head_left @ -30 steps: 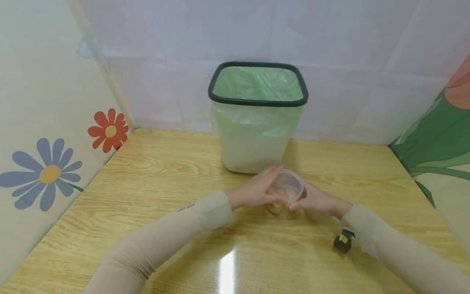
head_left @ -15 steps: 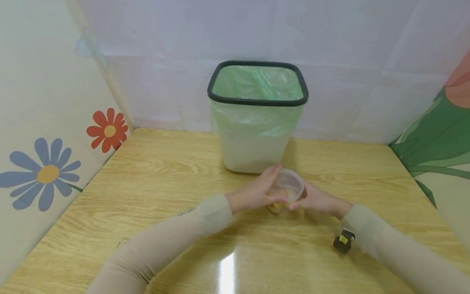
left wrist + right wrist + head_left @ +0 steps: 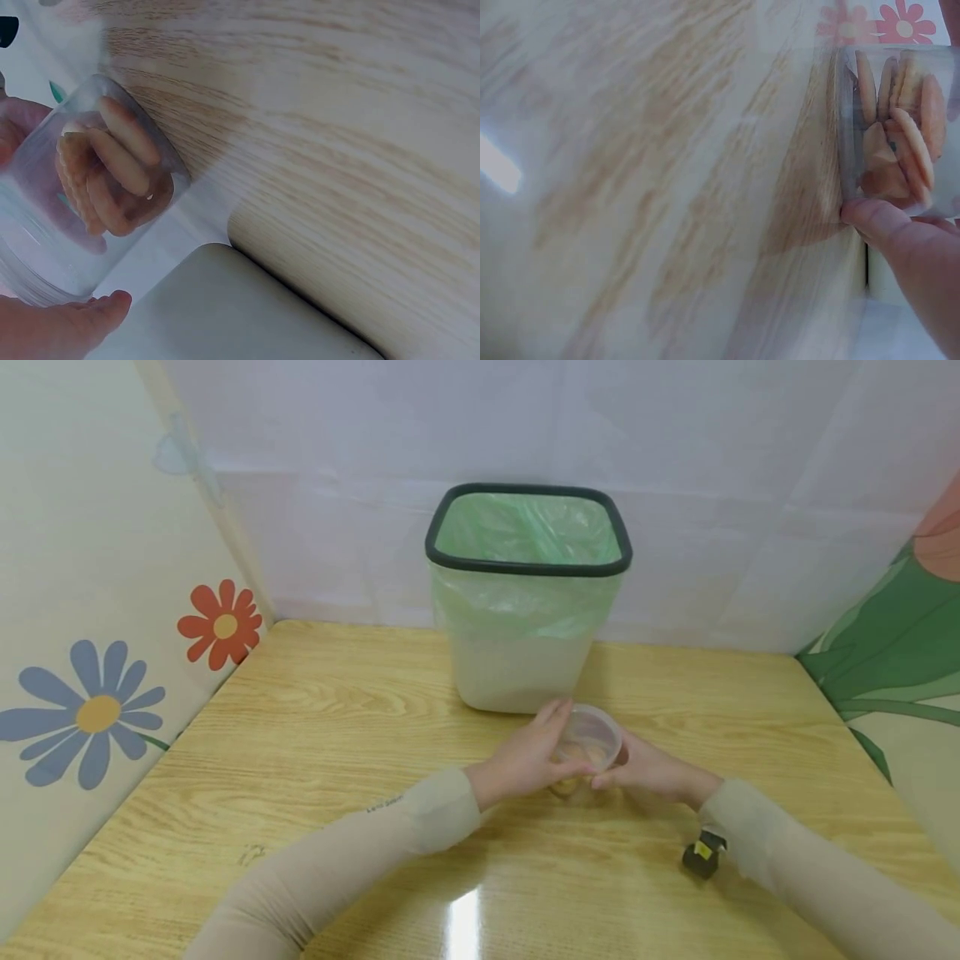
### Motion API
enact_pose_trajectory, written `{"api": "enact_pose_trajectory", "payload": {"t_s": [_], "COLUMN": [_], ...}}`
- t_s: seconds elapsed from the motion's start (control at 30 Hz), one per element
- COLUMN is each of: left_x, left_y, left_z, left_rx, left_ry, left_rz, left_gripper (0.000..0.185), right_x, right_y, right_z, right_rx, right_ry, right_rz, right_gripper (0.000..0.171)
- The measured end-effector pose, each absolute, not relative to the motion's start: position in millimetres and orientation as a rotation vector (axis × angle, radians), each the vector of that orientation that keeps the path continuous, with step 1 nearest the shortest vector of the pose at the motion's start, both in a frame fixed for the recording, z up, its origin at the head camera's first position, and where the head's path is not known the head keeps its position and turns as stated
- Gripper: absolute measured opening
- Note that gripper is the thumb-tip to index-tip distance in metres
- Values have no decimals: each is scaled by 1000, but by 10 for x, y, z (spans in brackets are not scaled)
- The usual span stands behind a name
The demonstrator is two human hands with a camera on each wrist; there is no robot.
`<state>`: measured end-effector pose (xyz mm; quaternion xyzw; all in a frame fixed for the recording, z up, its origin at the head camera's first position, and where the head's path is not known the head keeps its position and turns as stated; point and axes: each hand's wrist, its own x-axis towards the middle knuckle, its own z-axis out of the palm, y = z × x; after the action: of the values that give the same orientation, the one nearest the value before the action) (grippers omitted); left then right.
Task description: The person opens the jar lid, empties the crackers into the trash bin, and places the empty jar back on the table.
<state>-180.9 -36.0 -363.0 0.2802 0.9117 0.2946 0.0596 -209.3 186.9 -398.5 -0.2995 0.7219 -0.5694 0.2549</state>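
Two hands cupping clear plastic tub (image 3: 588,746) of round biscuits (image 3: 105,176), just before green-lined waste bin (image 3: 527,593): left hand (image 3: 525,758) and right hand (image 3: 648,770) curled round sides. Sleeve print unreadable.

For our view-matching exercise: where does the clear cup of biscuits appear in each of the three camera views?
Head view: the clear cup sits centre, between both hands, just in front of the bin.
Left wrist view: the cup is at the left edge, tilted, biscuits visible through its wall.
Right wrist view: the cup is at the upper right, above a fingertip.
Shared landmark: the wooden table, seen in all three.
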Motion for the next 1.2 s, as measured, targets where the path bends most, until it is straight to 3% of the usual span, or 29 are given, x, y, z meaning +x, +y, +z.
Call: {"api": "enact_pose_trajectory", "payload": {"t_s": [1.2], "left_x": [-1815], "left_y": [-350], "left_z": [-3636], "left_rx": [869], "left_ry": [2757], "left_rz": [912], "left_gripper": [100], "right_x": [-2080], "right_y": [1856], "right_z": [-3985], "right_rx": [-822], "right_ry": [1956], "right_rz": [-1566], "right_gripper": [94]}}
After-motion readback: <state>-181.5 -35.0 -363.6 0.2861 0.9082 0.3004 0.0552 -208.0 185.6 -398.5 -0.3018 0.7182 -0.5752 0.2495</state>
